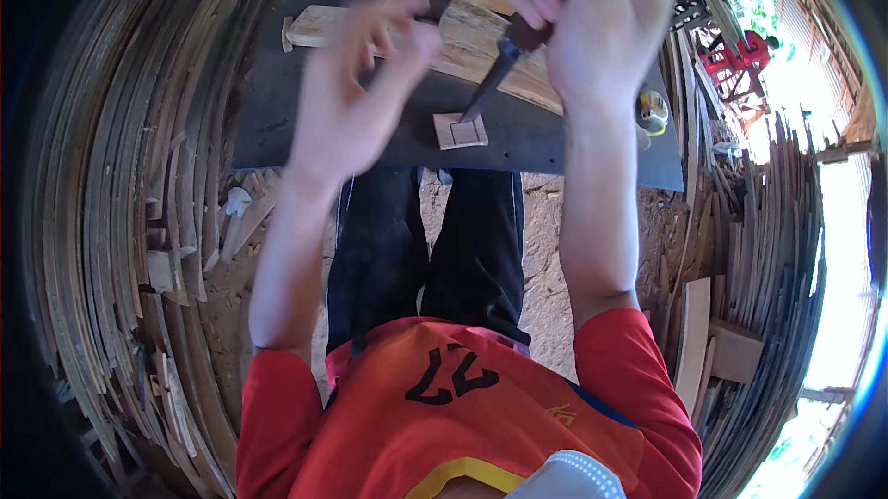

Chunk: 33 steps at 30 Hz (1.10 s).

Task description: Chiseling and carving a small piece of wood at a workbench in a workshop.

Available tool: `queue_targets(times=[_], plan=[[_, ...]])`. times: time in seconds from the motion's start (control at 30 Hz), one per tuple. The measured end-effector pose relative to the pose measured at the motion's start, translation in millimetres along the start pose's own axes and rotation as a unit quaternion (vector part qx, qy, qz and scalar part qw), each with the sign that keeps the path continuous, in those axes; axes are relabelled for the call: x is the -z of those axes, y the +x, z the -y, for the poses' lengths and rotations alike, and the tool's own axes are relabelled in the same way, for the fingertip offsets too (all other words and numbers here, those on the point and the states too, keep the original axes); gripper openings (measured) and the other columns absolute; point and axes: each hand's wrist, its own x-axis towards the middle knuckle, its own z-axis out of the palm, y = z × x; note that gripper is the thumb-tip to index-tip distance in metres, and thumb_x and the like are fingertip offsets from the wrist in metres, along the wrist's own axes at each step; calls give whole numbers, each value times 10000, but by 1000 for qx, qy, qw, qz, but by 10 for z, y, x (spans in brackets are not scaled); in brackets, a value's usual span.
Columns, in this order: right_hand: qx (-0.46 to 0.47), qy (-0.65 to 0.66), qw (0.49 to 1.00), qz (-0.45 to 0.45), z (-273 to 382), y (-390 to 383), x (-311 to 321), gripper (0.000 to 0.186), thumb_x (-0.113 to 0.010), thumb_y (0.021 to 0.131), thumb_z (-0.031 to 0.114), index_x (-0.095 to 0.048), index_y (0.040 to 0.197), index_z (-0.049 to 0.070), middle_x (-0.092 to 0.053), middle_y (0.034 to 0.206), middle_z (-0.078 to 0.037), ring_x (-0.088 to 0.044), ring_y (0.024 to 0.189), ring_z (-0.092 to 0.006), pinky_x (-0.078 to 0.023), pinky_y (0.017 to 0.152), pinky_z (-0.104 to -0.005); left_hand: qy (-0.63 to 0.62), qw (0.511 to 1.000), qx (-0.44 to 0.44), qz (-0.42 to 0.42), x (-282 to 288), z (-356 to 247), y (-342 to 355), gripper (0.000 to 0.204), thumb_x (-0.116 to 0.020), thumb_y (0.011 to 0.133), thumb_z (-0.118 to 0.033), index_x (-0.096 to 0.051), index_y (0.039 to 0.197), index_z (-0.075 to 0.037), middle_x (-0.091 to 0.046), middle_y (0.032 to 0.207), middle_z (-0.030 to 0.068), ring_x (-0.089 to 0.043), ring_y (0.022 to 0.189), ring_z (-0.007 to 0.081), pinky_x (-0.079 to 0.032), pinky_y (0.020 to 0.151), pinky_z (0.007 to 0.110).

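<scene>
R hand [606, 23] grips a dark chisel [498, 73] at a slant, tip over a sm. wood block [462, 139] near the dark desk [536, 146] edge; L hand [365, 97], blurred, hangs empty above, fingers curved & apart. Dark digits [451, 375] mark the red shirt [546, 434]; thin lines [451, 134] cross the flat, sq. block, w/ grainy planks [472, 32] beyond.

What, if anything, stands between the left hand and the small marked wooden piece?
Nothing visible blocks the left hand from the small wooden piece; only dark tabletop shows between them. The chisel in the right hand slants down from the right.
</scene>
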Motion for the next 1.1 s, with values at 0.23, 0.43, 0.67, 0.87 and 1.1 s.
queue_targets(times=[0.23, 0.43, 0.67, 0.87, 1.1], plan=[[4, 46, 997, 54, -52, -8, 237, 101, -623, 1033, 95, -535, 1006, 52, -513, 651, 37, -466, 487, -47, -357, 439, -214, -108, 964, -225, 89, -369, -1589, 1035, 420, -651, 1041, -342, -631, 1212, 40, -655, 923, 97, -618, 811, 127, -529, 731, 281], [81, -161, 966, 185, 154, -153, 471, 224, -671, 1021, 152, -551, 1123, -8, -618, 1000, -55, -584, 861, -111, -484, 739, -277, -75, 965, -48, 246, -452, -1474, 1348, 334, -689, 1007, -374, -698, 964, -43, -537, 582, -45, -521, 517, 61, -529, 600, 254], [-26, -564, 804, 185, -404, -705, 2127, 741, -684, 918, 597, -618, 1332, -14, -689, 1172, -239, -660, 1121, -363, -506, 1000, -430, -247, 941, -50, 225, -564, -1272, 1091, 339, -691, 1012, -343, -537, 748, -195, -448, 531, -87, -418, 430, 37, -417, 441, 235], [-137, -677, 702, 172, -639, -1001, 2449, 867, -749, 826, 657, -607, 1373, 0, -665, 1260, -278, -598, 1258, -416, -456, 1093, -479, -346, 883, 8, 316, -801, -856, 1044, 280, -636, 1040, -218, -527, 784, -182, -394, 542, -78, -327, 416, 37, -261, 389, 236], [-100, -675, 716, 146, -64, -778, 2270, 750, -715, 895, 597, -627, 1341, 1, -693, 1202, -259, -696, 1074, -422, -550, 940, -465, -334, 884, -15, 326, -680, -793, 1110, 428, -608, 1043, -240, -391, 676, -200, -339, 530, -86, -273, 420, 39, -244, 405, 233]])
